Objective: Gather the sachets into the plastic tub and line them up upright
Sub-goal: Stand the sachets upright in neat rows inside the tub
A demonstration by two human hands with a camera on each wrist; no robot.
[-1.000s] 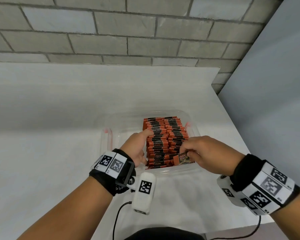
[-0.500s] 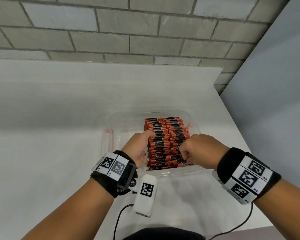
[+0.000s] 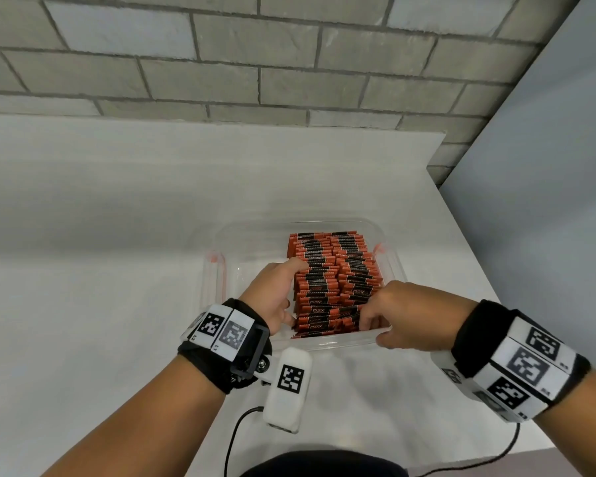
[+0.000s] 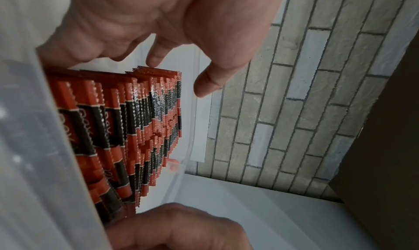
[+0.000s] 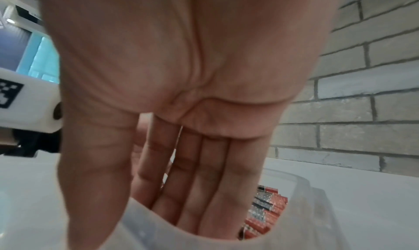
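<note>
A clear plastic tub [image 3: 217,280] sits on the white table, holding two rows of orange-and-black sachets [image 3: 324,266] standing on edge in its right half. My left hand [image 3: 283,280] rests against the left side of the rows; in the left wrist view a fingertip [image 4: 156,60] touches the sachets [image 4: 140,128] while the thumb stands free. My right hand [image 3: 372,321] is at the tub's near right corner. Its straight fingers [image 5: 192,191] reach down inside against the nearest sachets [image 5: 267,211], and the thumb lies outside the tub wall [image 5: 317,200]. No sachet is pinched.
The tub's left half [image 3: 255,249] holds no sachets. A brick wall [image 3: 289,63] runs behind the table and a grey panel [image 3: 547,201] stands at the right, past the table edge [image 3: 461,242]. A black cable [image 3: 234,438] trails near my body.
My right hand carried one sachet to the near end of the rows and pushed it in. It now has straight fingers down in the tub. The left hand stayed beside the rows.
</note>
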